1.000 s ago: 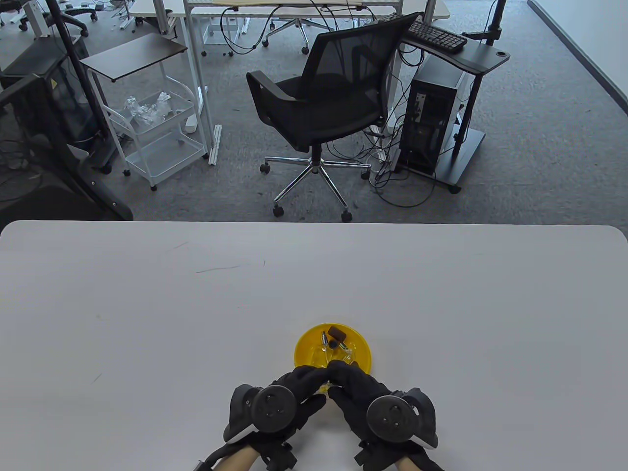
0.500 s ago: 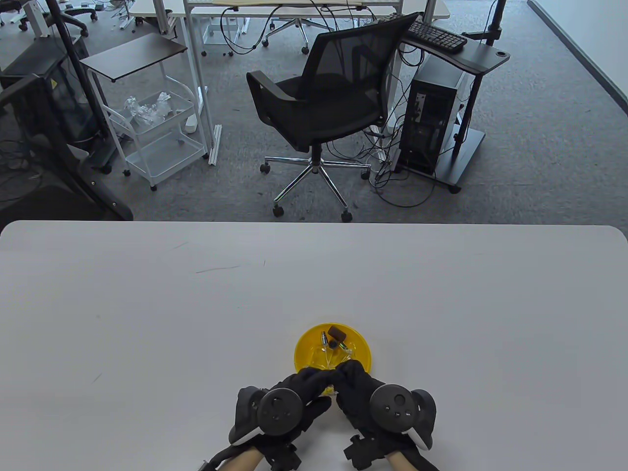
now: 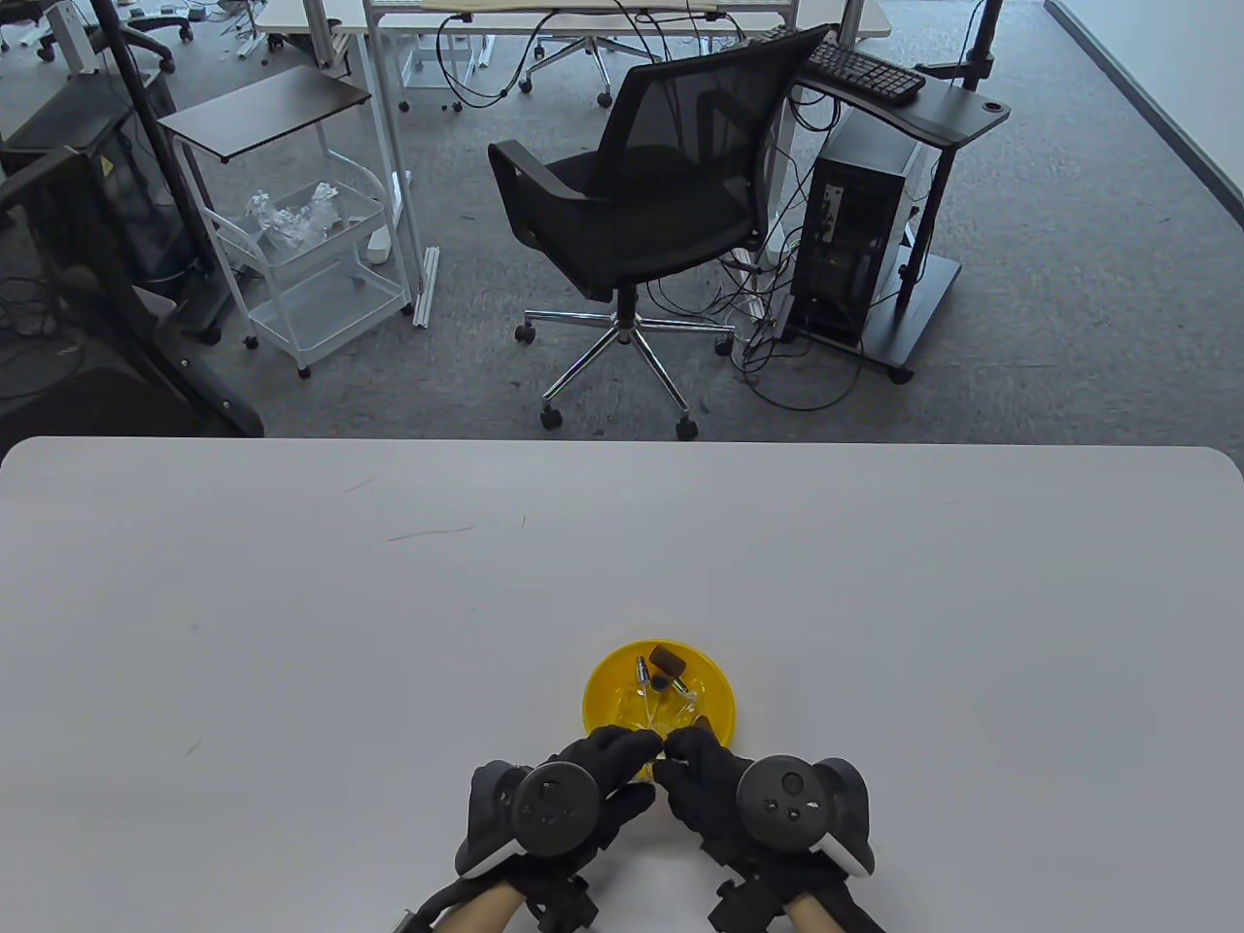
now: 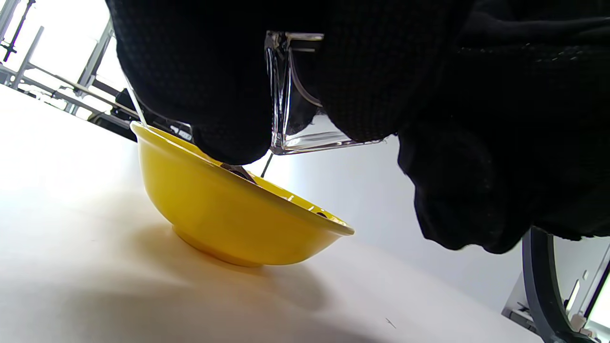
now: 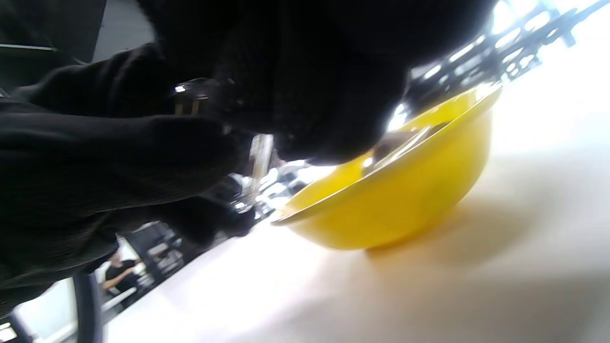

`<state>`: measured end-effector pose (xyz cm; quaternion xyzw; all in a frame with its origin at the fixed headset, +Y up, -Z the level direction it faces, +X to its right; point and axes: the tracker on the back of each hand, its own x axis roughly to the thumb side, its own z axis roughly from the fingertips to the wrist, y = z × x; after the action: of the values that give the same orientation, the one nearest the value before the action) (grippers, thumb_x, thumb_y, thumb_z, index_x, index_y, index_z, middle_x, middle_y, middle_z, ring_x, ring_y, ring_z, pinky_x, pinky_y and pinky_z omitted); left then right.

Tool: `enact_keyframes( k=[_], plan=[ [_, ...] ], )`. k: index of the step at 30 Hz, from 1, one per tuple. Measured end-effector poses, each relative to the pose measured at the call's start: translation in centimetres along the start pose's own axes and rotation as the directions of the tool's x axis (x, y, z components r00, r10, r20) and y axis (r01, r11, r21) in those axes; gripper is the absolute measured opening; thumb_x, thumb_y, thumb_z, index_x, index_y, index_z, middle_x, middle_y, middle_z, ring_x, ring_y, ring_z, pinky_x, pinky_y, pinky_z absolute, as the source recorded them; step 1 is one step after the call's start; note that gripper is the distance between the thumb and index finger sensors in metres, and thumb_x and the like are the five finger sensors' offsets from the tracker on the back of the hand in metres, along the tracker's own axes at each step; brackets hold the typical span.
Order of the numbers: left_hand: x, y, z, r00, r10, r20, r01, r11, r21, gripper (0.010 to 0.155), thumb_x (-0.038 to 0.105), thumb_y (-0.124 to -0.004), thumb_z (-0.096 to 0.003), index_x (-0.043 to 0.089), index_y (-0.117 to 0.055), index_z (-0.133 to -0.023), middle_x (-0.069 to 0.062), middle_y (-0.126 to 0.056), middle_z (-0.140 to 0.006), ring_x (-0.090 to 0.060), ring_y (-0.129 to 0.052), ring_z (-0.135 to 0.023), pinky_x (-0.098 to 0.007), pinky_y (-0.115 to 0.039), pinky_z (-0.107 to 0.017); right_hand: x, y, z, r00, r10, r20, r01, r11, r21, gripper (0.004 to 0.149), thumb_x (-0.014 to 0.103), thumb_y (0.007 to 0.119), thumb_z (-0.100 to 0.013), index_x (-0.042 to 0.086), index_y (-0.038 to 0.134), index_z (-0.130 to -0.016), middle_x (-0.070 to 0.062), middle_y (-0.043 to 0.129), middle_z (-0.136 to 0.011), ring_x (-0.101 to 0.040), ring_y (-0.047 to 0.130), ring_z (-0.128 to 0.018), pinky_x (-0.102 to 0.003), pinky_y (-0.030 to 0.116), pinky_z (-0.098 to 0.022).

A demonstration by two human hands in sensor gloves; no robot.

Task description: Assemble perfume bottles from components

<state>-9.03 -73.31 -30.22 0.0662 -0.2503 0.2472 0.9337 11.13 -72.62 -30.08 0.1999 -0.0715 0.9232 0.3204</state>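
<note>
A yellow bowl [image 3: 603, 685] sits near the table's front edge. It holds a brown cap [image 3: 669, 661], a metal sprayer [image 3: 641, 669], a small dark cap [image 3: 659, 683] and clear glass pieces. Just over its near rim my two gloved hands meet fingertip to fingertip. In the left wrist view my left hand [image 3: 637, 746] pinches a clear glass bottle [image 4: 293, 95] between thumb and finger, above the bowl [image 4: 228, 214]. My right hand [image 3: 685, 750] curls its fingertips on a small shiny metal spray pump [image 5: 189, 101] at the bottle's [image 5: 259, 157] top. Gloves hide how the two parts sit together.
The white table [image 3: 292, 632] stretches wide on both sides and behind the bowl. Beyond its far edge stand a black office chair [image 3: 641, 194], a white wire cart [image 3: 311, 262] and a computer stand [image 3: 865, 233] on the grey carpet.
Both hands have drawn back a little toward the near edge, fingertips still together. The right wrist has turned and its tracker has shifted right. The bowl's contents have not moved.
</note>
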Motion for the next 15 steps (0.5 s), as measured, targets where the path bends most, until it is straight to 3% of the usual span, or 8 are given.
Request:
enact_keyframes(
  k=[4, 7, 8, 10, 12, 15],
  plan=[
    [0.4, 0.1, 0.0, 1.0, -0.007, 0.015, 0.007, 1.0, 0.013, 0.052, 0.039, -0.089, -0.0451, 0.032, -0.076, -0.095, -0.005, -0.086, -0.092, -0.026, -0.101, -0.063, -0.036, -0.09, -0.046, -0.1, -0.3, 0.1, 0.998, 0.023, -0.062, -0.027, 0.997, -0.074, 0.051, 0.05, 0.065, -0.061, 0.006, 0.087, -0.07, 0.01, 0.096, -0.027, -0.02, 0.099, -0.015, -0.03, 0.082, -0.01],
    [0.5, 0.1, -0.1, 1.0, 0.0, 0.018, -0.001, 1.0, 0.014, 0.053, 0.039, -0.089, -0.0448, 0.03, -0.077, -0.095, -0.004, -0.086, -0.091, -0.025, -0.101, -0.062, -0.035, -0.09, -0.046, 0.3, -0.4, 0.2, 0.988, 0.14, -0.072, -0.146, 0.985, -0.092, 0.052, 0.054, 0.062, -0.061, 0.01, 0.089, -0.065, 0.012, 0.095, -0.025, -0.019, 0.099, -0.016, -0.031, 0.082, -0.01],
    [0.4, 0.1, -0.1, 1.0, 0.003, 0.017, -0.003, 1.0, 0.016, 0.053, 0.039, -0.09, -0.0447, 0.03, -0.077, -0.095, -0.004, -0.086, -0.091, -0.025, -0.102, -0.061, -0.035, -0.09, -0.045, 0.5, -0.3, 0.2, 0.984, 0.162, -0.076, -0.169, 0.981, -0.098, 0.052, 0.055, 0.061, -0.061, 0.011, 0.087, -0.069, 0.01, 0.096, -0.03, -0.021, 0.1, -0.021, -0.032, 0.083, -0.014],
    [0.4, 0.1, -0.1, 1.0, 0.018, 0.014, -0.018, 1.0, 0.022, 0.053, 0.039, -0.09, -0.0444, 0.028, -0.078, -0.095, -0.004, -0.087, -0.09, -0.025, -0.102, -0.06, -0.034, -0.091, -0.044, 0.9, -0.1, 0.3, 0.984, 0.164, -0.068, -0.172, 0.975, -0.14, 0.05, 0.053, 0.063, -0.061, 0.012, 0.072, -0.088, 0.002, 0.095, -0.054, -0.029, 0.099, -0.044, -0.037, 0.083, -0.03],
    [0.3, 0.2, 0.0, 1.0, 0.024, 0.014, -0.025, 0.999, 0.023, 0.053, 0.039, -0.09, -0.0443, 0.028, -0.078, -0.095, -0.004, -0.087, -0.09, -0.025, -0.102, -0.06, -0.034, -0.091, -0.044, 1.5, 0.1, 0.1, 0.993, 0.114, -0.012, -0.115, 0.985, -0.131, 0.043, 0.045, 0.065, -0.062, 0.019, 0.06, -0.096, -0.009, 0.078, -0.081, -0.038, 0.085, -0.068, -0.039, 0.079, -0.041],
    [0.2, 0.2, 0.0, 0.999, 0.048, 0.008, -0.048, 0.999, 0.026, 0.053, 0.039, -0.09, -0.0442, 0.028, -0.078, -0.095, -0.004, -0.087, -0.09, -0.025, -0.102, -0.06, -0.034, -0.091, -0.044, 1.9, 0.2, 0.0, 0.994, 0.098, 0.051, -0.089, 0.983, -0.159, 0.034, 0.036, 0.068, -0.062, 0.023, 0.063, -0.092, -0.009, 0.077, -0.082, -0.036, 0.087, -0.064, -0.035, 0.08, -0.038]
  ],
)
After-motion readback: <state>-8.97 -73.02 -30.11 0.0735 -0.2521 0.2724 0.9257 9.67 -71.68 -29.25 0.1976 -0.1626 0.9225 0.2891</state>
